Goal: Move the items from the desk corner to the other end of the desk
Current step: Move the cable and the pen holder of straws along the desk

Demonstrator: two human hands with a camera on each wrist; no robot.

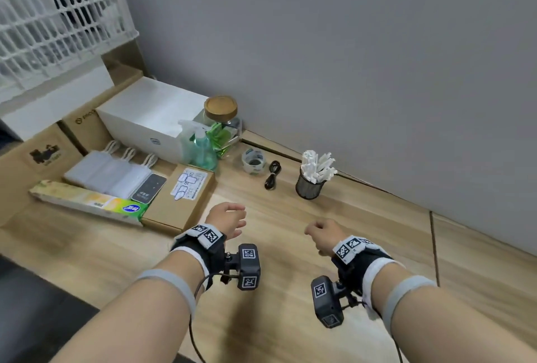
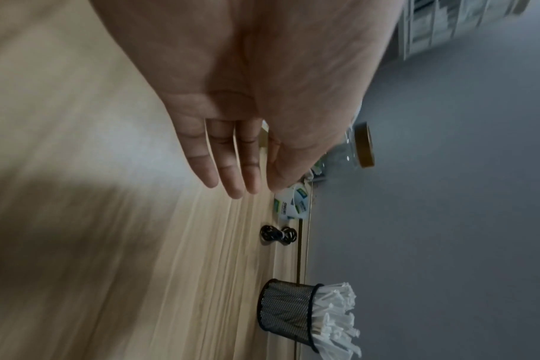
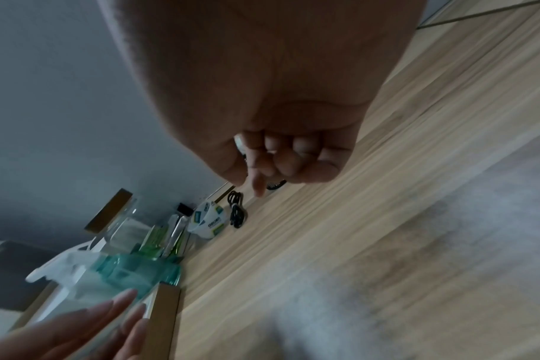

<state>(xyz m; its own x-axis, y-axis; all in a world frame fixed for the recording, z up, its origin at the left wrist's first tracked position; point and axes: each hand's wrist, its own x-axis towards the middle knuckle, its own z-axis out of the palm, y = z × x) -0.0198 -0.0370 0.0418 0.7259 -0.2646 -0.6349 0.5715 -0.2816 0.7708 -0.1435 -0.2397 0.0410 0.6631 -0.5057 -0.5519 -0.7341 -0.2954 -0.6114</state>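
Observation:
In the head view a cork-lidded glass jar (image 1: 220, 112), a teal spray bottle (image 1: 200, 147), a tape roll (image 1: 253, 161), a coiled black cable (image 1: 272, 174) and a mesh cup of white sticks (image 1: 310, 187) stand along the wall at the desk corner. My left hand (image 1: 232, 217) hovers beside a flat brown box (image 1: 180, 200), below the tape. Its fingers (image 2: 231, 180) are straight and hold nothing, with the tape roll (image 2: 293, 204) just beyond them. My right hand (image 1: 319, 233) hovers in front of the cup, fingers (image 3: 281, 163) curled into the palm, empty.
A white box (image 1: 148, 115), brown cartons (image 1: 43, 156), white pouches, a black remote (image 1: 148, 188) and a long foil box (image 1: 87, 200) fill the left side. A white lattice crate (image 1: 58, 19) hangs above. The grey wall (image 1: 348, 57) bounds the back; the wooden desk (image 1: 290, 304) stretches right.

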